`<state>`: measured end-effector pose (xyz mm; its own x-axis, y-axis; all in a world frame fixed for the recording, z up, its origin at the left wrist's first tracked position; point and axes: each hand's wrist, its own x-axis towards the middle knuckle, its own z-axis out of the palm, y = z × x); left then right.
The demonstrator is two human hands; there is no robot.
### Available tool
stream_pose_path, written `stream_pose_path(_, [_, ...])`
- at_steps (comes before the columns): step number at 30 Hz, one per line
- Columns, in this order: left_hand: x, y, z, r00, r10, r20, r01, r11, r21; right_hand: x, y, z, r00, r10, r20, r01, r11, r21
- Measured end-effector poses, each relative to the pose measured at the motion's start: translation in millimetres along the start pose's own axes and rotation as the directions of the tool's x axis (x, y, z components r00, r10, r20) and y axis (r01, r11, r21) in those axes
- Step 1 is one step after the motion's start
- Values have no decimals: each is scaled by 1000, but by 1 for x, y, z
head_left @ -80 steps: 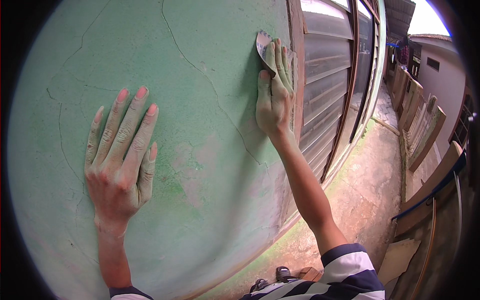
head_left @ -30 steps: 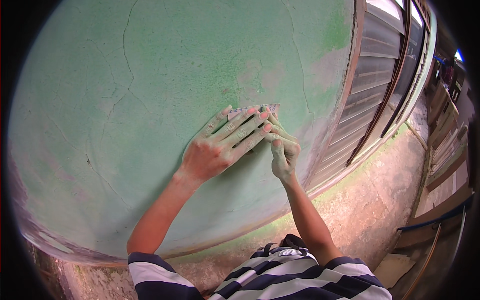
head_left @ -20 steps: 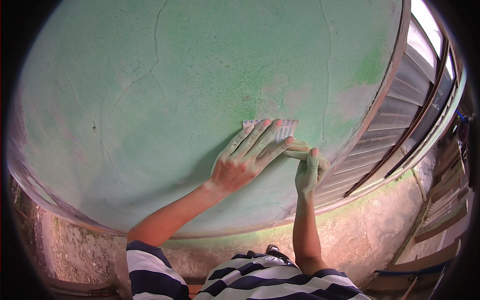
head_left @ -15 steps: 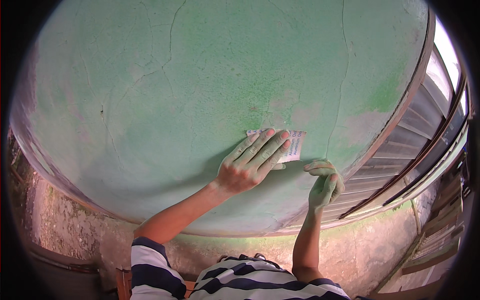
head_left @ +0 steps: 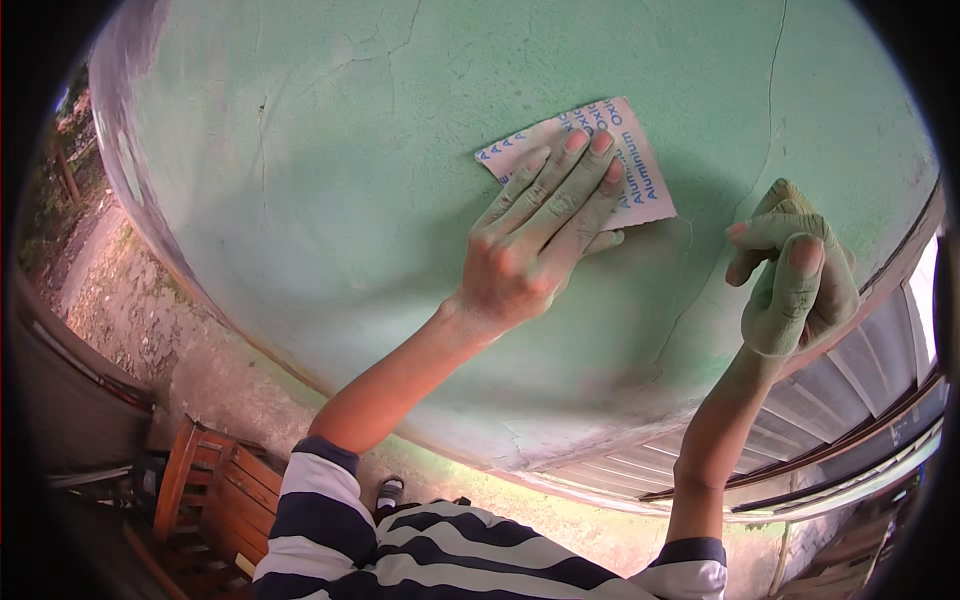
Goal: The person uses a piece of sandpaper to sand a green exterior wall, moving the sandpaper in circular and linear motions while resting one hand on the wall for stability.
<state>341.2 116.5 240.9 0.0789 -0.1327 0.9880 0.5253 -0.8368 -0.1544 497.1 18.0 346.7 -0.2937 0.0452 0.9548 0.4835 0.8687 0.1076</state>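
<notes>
My left hand (head_left: 535,225) holds a torn piece of sandpaper (head_left: 645,185) at the pale green wall (head_left: 340,220). Its dusty fingers lie along the paper's pale back, which carries blue print; the thumb shows below the sheet's lower edge. The grit side is turned away from view. My right hand (head_left: 798,275), coated in pale dust, is raised at the right with its fingers loosely curled in. Nothing shows in it, and whether it touches the wall is unclear. Thin cracks run down the wall on both sides of my hands.
A brown wooden chair (head_left: 235,500) stands at the lower left. Grey slats (head_left: 840,380) lie beyond the wall's right edge. My sandalled foot (head_left: 390,490) shows on the concrete floor (head_left: 215,390) below, with earth and plants at the far left.
Both hands have come higher and larger in view, the left one with the sandpaper. My right hand has moved right and up. The view has shifted, showing more of the chair.
</notes>
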Motion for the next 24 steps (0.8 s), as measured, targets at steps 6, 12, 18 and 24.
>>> stream_pose_path(6, [-94, 46, 5, 980, -194, 53, 191, 980, 63, -6, 14, -1, 989, -107, 107, 126, 972, -200])
stream_pose_path(12, [6, 2, -6, 949, -287, -134, 292, 956, 20, 17, 14, 5, 1000, 8, 24, -6, 997, -79])
stream_pose_path(18, [-75, 36, 0, 955, -295, 6, 295, 955, 24, 80, 15, 27, 993, -100, -64, 100, 995, -6])
stream_pose_path(24, [-41, 15, -7, 963, -266, -34, 268, 962, 55, 117, 25, 50, 976, -215, 34, 217, 971, -101])
